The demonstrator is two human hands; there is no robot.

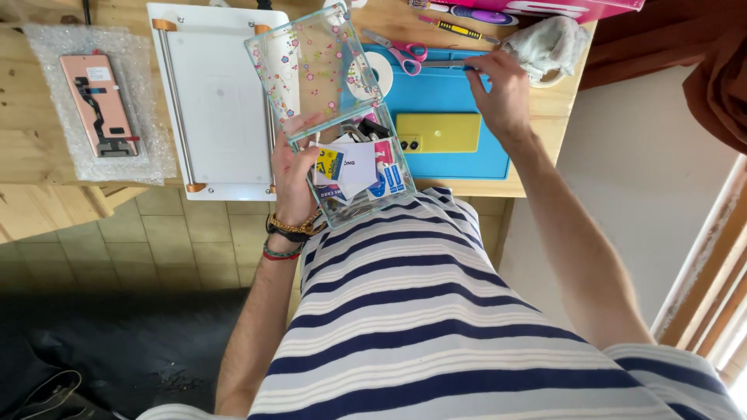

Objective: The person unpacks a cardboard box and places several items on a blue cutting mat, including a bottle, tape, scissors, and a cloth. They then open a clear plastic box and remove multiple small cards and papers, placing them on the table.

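My left hand [294, 163] holds a clear plastic box [366, 187] with a flowered lid [311, 66] standing open above it. Inside lie several small cards and packets [350, 167]. My right hand [498, 89] reaches out over the blue work mat [459, 159] and grips a thin blue-handled tool [451, 67] at the mat's far edge. A yellow phone [437, 132] lies face down on the mat, between the box and my right hand.
Pink-handled scissors [401, 51] and a tape roll [379, 74] lie near the lid. A white flat machine [214, 101] stands to the left. A phone part lies on bubble wrap [99, 101]. A grey cloth [548, 43] sits at the desk's far right corner.
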